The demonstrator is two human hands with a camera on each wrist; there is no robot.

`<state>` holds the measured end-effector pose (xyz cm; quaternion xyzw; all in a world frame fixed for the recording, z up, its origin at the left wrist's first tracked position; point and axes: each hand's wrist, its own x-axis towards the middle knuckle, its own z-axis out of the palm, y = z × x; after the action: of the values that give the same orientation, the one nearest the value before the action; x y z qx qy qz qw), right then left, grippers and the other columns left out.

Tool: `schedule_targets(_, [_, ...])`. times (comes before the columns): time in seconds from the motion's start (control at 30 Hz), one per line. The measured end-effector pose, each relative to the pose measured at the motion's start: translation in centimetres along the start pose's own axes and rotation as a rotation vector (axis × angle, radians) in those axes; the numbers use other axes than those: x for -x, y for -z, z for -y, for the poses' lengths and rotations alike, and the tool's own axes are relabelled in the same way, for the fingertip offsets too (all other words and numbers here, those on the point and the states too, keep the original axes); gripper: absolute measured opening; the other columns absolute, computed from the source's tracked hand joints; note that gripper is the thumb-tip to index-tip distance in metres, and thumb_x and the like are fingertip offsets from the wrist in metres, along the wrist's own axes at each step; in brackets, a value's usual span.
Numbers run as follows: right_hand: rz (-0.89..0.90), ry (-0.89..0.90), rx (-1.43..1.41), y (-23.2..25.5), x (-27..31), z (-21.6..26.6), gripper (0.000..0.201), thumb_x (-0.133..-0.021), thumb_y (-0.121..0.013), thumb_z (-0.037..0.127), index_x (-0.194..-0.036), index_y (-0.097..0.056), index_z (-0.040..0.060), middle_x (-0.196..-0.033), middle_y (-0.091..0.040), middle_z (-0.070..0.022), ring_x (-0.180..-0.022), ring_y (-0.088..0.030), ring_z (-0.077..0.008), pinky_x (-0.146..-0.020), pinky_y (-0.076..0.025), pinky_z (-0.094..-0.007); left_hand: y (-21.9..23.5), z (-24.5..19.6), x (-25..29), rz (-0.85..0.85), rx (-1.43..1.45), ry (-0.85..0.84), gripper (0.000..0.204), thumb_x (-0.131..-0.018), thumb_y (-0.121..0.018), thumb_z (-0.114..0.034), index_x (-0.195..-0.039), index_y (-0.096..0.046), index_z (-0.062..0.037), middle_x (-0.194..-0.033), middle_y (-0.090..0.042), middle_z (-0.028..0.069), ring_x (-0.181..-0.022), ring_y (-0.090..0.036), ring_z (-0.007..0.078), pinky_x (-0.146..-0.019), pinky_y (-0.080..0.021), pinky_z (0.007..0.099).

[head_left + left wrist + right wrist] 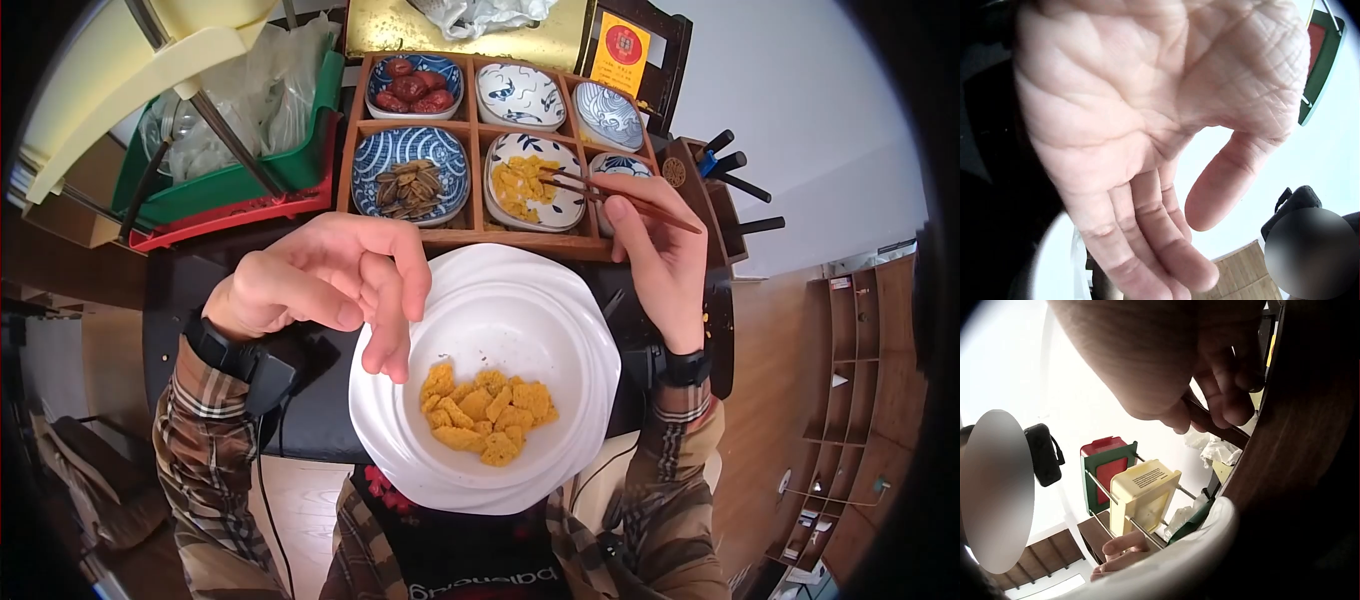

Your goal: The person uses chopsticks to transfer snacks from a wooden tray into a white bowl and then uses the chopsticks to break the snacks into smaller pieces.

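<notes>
My right hand (660, 245) holds a pair of brown chopsticks (578, 187), tips down at yellow flaky pieces (518, 186) in a small patterned dish (562, 214). That dish sits in the front middle compartment of a wooden divided box (477, 190). Over the left rim of a large white bowl (510, 320), my left hand (335, 275) hangs loosely bent with nothing in it; its bare palm (1147, 94) fills the left wrist view. Golden crumbly chunks (490, 410) lie in the bowl. In the right wrist view a chopstick (1209, 422) passes under the fingers.
Other dishes in the box hold red dates (410, 90) and striped seeds (408, 188). A tiered rack with a green basket (230, 165) of plastic bags stands at left. Dark-handled tools (735, 163) stick out at the box's right. A gold tin (480, 35) is behind.
</notes>
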<state>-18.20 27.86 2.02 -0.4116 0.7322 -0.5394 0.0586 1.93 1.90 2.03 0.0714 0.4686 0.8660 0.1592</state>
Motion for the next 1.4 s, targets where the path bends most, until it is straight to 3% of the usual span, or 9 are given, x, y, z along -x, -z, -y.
schedule_targets(0.7, [-0.086,-0.042,0.035,0.4,0.0,-0.1,0.018,-0.095,-0.07,0.01,-0.11,-0.073,0.0004,-0.092,-0.069,-0.0015,-0.067,-0.057,-0.003,-0.056,-0.045,-0.0185,0.3,0.2,-0.1,0.028,-0.029,0.027,0.036,-0.067,-0.055,0.002,-0.102,-0.056,0.0094,-0.076,-0.07,0.0217,-0.078,-0.072,0.0341,-0.077,-0.056,0.0383])
schedule_targets(0.87, [-0.012,0.029,0.098,0.1,0.1,0.1,0.016,-0.092,-0.071,0.004,-0.108,-0.074,0.001,-0.092,-0.069,-0.0041,-0.072,-0.059,-0.0053,-0.063,-0.048,-0.0193,0.3,0.2,-0.1,0.018,-0.031,0.04,0.036,-0.067,-0.056,0.002,-0.102,-0.056,0.0094,-0.077,-0.07,0.0215,-0.079,-0.072,0.0338,-0.077,-0.056,0.038])
schedule_targets(1.4, [-0.02,0.196,0.247,-0.8,-1.5,0.9,0.015,-0.089,-0.073,0.002,-0.104,-0.073,0.0009,-0.09,-0.068,-0.0067,-0.071,-0.065,-0.0086,-0.059,-0.049,-0.0202,0.1,-0.1,-0.1,0.008,-0.06,0.06,0.039,-0.065,-0.056,0.0,-0.102,-0.057,0.01,-0.077,-0.07,0.0208,-0.079,-0.071,0.0323,-0.078,-0.056,0.0368])
